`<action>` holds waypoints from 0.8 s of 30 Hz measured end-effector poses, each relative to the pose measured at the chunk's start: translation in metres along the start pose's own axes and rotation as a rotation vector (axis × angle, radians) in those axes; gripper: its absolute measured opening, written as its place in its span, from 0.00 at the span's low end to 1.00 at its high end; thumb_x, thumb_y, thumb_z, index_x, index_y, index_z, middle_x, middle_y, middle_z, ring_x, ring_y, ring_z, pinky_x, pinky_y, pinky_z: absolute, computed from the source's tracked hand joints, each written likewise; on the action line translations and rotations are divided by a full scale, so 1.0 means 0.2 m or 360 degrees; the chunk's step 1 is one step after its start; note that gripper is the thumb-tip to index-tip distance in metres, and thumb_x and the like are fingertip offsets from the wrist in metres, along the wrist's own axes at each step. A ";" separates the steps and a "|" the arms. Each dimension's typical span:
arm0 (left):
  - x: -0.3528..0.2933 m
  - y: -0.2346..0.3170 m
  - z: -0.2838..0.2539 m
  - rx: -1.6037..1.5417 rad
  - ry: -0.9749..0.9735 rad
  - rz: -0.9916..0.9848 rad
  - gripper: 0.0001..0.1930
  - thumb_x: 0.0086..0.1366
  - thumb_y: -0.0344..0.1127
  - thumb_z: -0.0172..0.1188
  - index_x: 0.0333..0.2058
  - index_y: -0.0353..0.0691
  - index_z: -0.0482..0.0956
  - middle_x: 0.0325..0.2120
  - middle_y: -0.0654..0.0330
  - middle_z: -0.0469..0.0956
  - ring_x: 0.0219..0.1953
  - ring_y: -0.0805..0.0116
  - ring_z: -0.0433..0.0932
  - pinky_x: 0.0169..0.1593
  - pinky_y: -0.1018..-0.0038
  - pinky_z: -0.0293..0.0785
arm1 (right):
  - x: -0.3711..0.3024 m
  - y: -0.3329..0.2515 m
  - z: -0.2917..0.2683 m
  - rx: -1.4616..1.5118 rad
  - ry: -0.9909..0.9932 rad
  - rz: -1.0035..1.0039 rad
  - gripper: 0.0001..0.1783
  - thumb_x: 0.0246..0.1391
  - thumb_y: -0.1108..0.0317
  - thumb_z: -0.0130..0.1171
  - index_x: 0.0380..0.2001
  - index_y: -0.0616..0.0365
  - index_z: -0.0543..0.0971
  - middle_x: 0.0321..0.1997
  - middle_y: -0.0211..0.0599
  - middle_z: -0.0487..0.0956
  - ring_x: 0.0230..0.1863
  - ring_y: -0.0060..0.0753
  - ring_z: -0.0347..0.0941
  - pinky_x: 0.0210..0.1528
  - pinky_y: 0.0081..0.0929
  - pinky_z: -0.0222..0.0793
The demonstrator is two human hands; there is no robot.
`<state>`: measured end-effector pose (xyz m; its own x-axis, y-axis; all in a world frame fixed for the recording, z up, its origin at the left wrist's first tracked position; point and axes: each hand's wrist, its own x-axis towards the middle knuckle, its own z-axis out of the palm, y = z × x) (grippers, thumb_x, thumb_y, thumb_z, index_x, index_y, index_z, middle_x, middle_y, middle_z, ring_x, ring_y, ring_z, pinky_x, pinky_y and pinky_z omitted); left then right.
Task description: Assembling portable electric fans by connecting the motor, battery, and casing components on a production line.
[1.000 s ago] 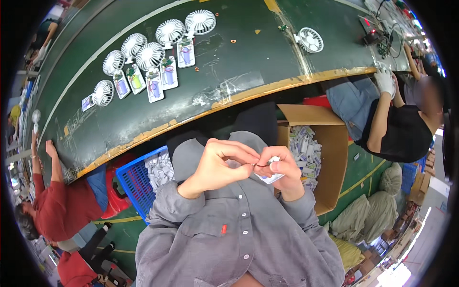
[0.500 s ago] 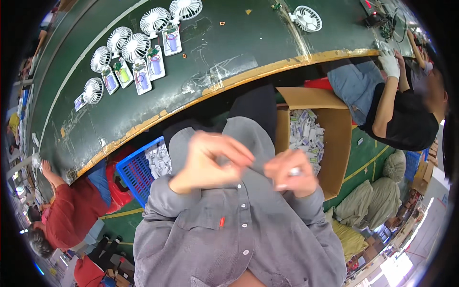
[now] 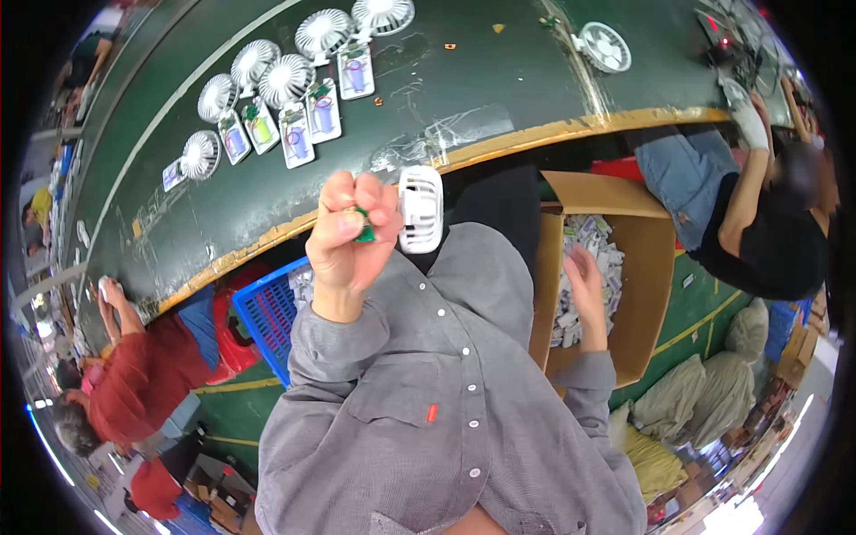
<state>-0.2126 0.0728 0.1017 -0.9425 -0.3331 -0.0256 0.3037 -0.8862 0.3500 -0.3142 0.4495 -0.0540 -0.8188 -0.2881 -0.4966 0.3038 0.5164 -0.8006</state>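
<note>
My left hand (image 3: 349,234) is raised in front of my chest, fingers closed on a small white fan (image 3: 420,208) with a green part showing between the fingers. My right hand (image 3: 587,278) reaches down into an open cardboard box (image 3: 644,259) at my right side, fingers spread over the white packets (image 3: 584,250) inside; whether it grips one cannot be told. I wear a grey buttoned shirt.
A dark green conveyor table (image 3: 446,89) with a yellow edge runs ahead, carrying several white fans (image 3: 285,78) and packaged cards (image 3: 323,112). A blue crate (image 3: 267,316) stands at my left. One person in red (image 3: 134,383) works at left, another in black (image 3: 758,223) at right.
My hands were together at my chest working on a small part. They have separated: the left rose with the fan, the right dropped into the cardboard box.
</note>
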 end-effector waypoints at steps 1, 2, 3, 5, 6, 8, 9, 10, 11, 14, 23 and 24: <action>0.01 -0.01 -0.01 -0.0197 -0.0033 -0.0045 0.08 0.54 0.23 0.62 0.31 0.46 0.78 0.34 0.66 0.78 0.35 0.72 0.72 0.33 0.79 0.69 | -0.03 -0.22 0.14 0.0364 -0.0206 -0.0085 0.33 0.65 0.50 0.52 0.63 0.64 0.66 0.61 0.47 0.74 0.62 0.38 0.69 0.63 0.35 0.64; 0.03 -0.03 0.01 -0.0346 -0.0105 -0.0099 0.09 0.54 0.23 0.60 0.31 0.47 0.78 0.36 0.67 0.77 0.37 0.74 0.71 0.33 0.80 0.71 | -0.06 -0.44 0.26 0.0732 -0.0408 -0.0179 0.29 0.68 0.53 0.49 0.63 0.62 0.66 0.61 0.45 0.74 0.62 0.36 0.69 0.63 0.34 0.64; 0.05 -0.06 0.05 -0.0507 -0.0105 -0.0123 0.09 0.54 0.22 0.59 0.32 0.46 0.78 0.36 0.67 0.77 0.37 0.75 0.71 0.34 0.81 0.72 | -0.07 -0.55 0.36 0.1105 -0.0690 -0.0089 0.27 0.69 0.54 0.47 0.64 0.61 0.66 0.61 0.42 0.74 0.62 0.33 0.68 0.65 0.34 0.62; 0.07 -0.13 0.14 -0.0691 -0.0077 -0.0115 0.09 0.56 0.23 0.57 0.33 0.45 0.78 0.38 0.67 0.77 0.37 0.76 0.72 0.37 0.83 0.74 | -0.10 -0.68 0.57 0.1819 -0.1017 0.0086 0.28 0.68 0.55 0.47 0.63 0.62 0.66 0.63 0.39 0.72 0.65 0.34 0.66 0.67 0.38 0.59; 0.09 -0.13 0.16 -0.0737 -0.0027 -0.0081 0.08 0.56 0.23 0.57 0.33 0.44 0.78 0.38 0.68 0.77 0.37 0.76 0.72 0.37 0.84 0.74 | -0.12 -0.78 0.61 0.2072 -0.1155 0.0273 0.28 0.68 0.56 0.46 0.64 0.63 0.64 0.64 0.40 0.71 0.65 0.37 0.66 0.67 0.40 0.60; 0.11 -0.10 0.19 -0.0803 0.0054 0.0038 0.06 0.58 0.25 0.56 0.34 0.42 0.78 0.37 0.67 0.76 0.38 0.75 0.72 0.37 0.80 0.75 | -0.11 -0.94 0.62 0.2387 -0.1241 0.0138 0.28 0.68 0.59 0.45 0.65 0.64 0.62 0.66 0.42 0.69 0.66 0.39 0.66 0.68 0.42 0.61; 0.12 -0.07 0.17 -0.0631 0.0083 0.0112 0.07 0.59 0.25 0.56 0.36 0.41 0.79 0.39 0.65 0.77 0.40 0.73 0.74 0.40 0.78 0.76 | -0.11 -1.01 0.57 0.2412 -0.1210 0.0101 0.29 0.67 0.60 0.45 0.66 0.63 0.60 0.66 0.43 0.68 0.66 0.40 0.66 0.68 0.42 0.62; 0.13 -0.04 0.14 -0.0464 0.0107 0.0177 0.08 0.60 0.25 0.56 0.38 0.40 0.79 0.41 0.63 0.78 0.43 0.71 0.75 0.42 0.76 0.77 | -0.10 -1.05 0.53 0.2434 -0.1150 0.0077 0.29 0.67 0.60 0.46 0.66 0.63 0.60 0.66 0.43 0.68 0.66 0.40 0.66 0.67 0.42 0.62; 0.13 0.00 0.10 0.0277 0.0247 0.0370 0.11 0.62 0.25 0.58 0.44 0.37 0.79 0.47 0.57 0.79 0.51 0.64 0.76 0.51 0.70 0.77 | -0.09 -1.08 0.49 0.2458 -0.1087 0.0052 0.29 0.67 0.61 0.46 0.66 0.63 0.61 0.66 0.43 0.68 0.66 0.40 0.66 0.67 0.42 0.62; 0.23 0.10 -0.12 0.1840 0.0398 0.0624 0.17 0.63 0.23 0.59 0.51 0.32 0.77 0.53 0.50 0.77 0.56 0.62 0.75 0.59 0.65 0.71 | -0.05 -1.10 0.41 0.2166 -0.0588 -0.0221 0.20 0.69 0.63 0.44 0.59 0.62 0.66 0.58 0.38 0.73 0.61 0.33 0.69 0.64 0.38 0.63; 0.56 0.46 -0.42 0.4241 0.0077 0.0920 0.26 0.61 0.41 0.61 0.56 0.38 0.73 0.58 0.47 0.70 0.62 0.48 0.66 0.65 0.49 0.56 | 0.19 -1.11 0.28 0.1936 -0.0260 -0.0601 0.23 0.73 0.55 0.39 0.53 0.62 0.72 0.52 0.36 0.78 0.54 0.29 0.73 0.59 0.32 0.67; 0.59 0.39 -0.43 0.4523 0.0125 0.0695 0.26 0.62 0.43 0.59 0.57 0.38 0.72 0.59 0.49 0.70 0.63 0.49 0.66 0.67 0.42 0.51 | 0.26 -1.10 0.29 0.1887 -0.0187 -0.0713 0.18 0.72 0.61 0.43 0.52 0.63 0.73 0.50 0.34 0.78 0.52 0.26 0.73 0.58 0.27 0.66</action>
<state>-0.2887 -0.0627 0.0458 -0.9104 -0.3071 0.2773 -0.3422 0.9356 -0.0873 -0.3953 0.2742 0.0777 -0.9327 -0.3507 -0.0840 0.3102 -0.6613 -0.6830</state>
